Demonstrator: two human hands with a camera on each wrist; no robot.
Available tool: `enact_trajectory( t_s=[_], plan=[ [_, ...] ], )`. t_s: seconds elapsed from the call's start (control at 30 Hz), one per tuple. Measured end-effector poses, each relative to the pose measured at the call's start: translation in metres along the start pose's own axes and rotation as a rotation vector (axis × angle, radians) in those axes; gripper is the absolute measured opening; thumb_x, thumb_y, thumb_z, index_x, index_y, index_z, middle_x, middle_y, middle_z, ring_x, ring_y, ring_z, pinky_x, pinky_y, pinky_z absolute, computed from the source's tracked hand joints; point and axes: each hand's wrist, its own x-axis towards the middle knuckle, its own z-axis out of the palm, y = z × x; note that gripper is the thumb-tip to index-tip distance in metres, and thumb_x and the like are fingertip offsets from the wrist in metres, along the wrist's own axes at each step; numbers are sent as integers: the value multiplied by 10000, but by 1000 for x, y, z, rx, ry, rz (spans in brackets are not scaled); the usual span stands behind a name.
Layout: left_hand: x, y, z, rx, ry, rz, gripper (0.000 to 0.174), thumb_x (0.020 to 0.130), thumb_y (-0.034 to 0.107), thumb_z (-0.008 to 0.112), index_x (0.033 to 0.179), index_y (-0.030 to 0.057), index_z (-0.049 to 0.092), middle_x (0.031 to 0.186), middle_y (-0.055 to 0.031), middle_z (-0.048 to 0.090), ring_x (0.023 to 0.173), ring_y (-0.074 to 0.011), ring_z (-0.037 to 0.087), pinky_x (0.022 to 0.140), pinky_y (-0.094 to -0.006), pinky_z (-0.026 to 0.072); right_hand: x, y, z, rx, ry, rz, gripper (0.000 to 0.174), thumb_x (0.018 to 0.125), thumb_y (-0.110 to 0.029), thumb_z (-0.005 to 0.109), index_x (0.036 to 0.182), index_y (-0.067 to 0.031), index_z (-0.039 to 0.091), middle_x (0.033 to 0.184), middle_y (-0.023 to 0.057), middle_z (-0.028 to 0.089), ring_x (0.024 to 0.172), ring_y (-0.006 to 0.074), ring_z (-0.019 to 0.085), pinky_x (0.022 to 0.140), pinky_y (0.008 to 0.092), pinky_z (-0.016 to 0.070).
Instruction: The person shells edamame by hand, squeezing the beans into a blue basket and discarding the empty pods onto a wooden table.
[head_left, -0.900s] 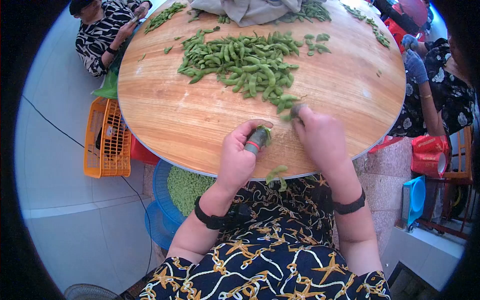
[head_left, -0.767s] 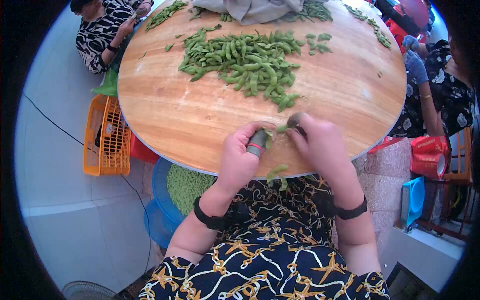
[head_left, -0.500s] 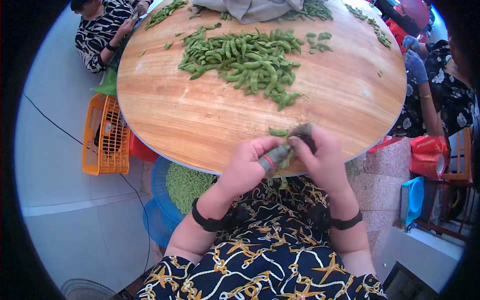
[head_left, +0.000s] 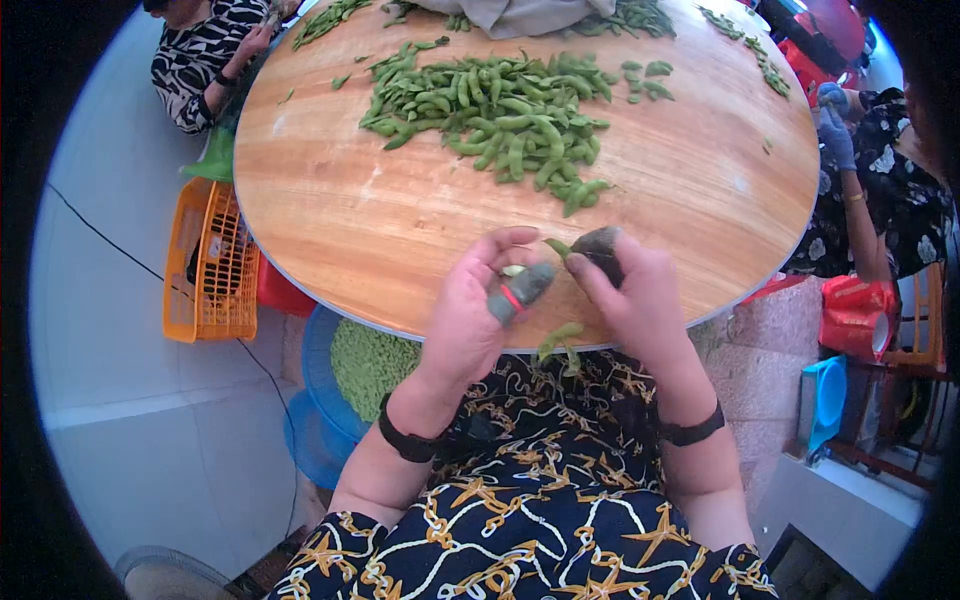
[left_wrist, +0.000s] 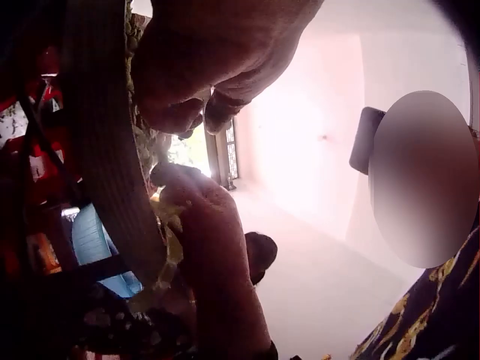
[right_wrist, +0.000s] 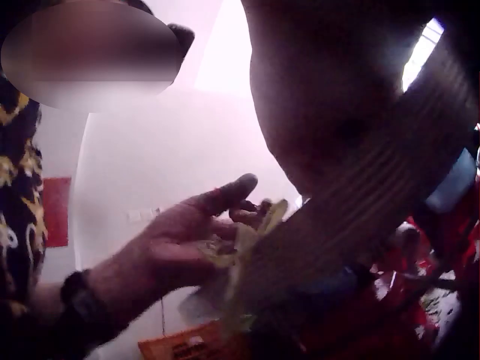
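Observation:
My left hand (head_left: 470,305) is over the near edge of the table, fingers loosely curled about a pale green shelled bean (head_left: 513,270). Its thumb wears a grey-green cover with a red band (head_left: 513,297) and stands away from the fingers in the right wrist view. Close by on the right, my right hand (head_left: 635,290) pinches a green edamame pod (head_left: 557,247) between its thumb and a finger in a dark cover (head_left: 597,250). Empty-looking pods (head_left: 560,340) lie at the table's edge beneath the hands. Beyond them spreads a large heap of edamame pods (head_left: 500,105).
The round wooden table (head_left: 320,215) fills the middle. A blue basket (head_left: 318,365) of shelled beans (head_left: 370,365) stands below its left edge, beside an orange crate (head_left: 225,270). A grey cloth (head_left: 510,12) lies at the back. Other people sit left and right.
My hands came together over the near edge, then moved apart and slightly away from me. The right hand now pinches a pod, and a pale bean shows in the left.

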Motion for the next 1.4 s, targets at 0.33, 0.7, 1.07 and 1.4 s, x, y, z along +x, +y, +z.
enact_trajectory(
  t_s=[0.33,0.7,1.07,1.4],
  plan=[
    [-1,-15,1,-131,-87,39,120,832,104,597,940,55,580,936,-30,606,766,-68,563,620,-174,447,-15,-17,-18,1030,-435,525,220,932,-208,445,806,-50,532,662,-41,498,547,41,426,490,190,350],
    [-4,-14,3,-75,-246,50,107,833,104,590,902,29,556,856,-3,573,768,-70,535,702,-212,440,-20,-16,-18,1099,-415,559,156,926,-167,445,859,-53,528,660,-31,500,523,20,406,442,151,298],
    [0,-14,3,126,-236,74,149,813,116,624,910,36,543,815,28,521,733,-45,479,660,-194,410,-23,-22,-14,631,-254,385,113,861,-101,513,819,-17,576,597,2,522,501,78,457,458,225,362],
    [4,3,-3,280,-335,45,335,751,75,666,1059,21,545,842,21,533,778,-54,483,711,-198,393,-19,-16,-22,981,-343,635,124,880,-135,514,812,-47,571,589,-37,491,486,21,404,432,172,294]
  ],
)
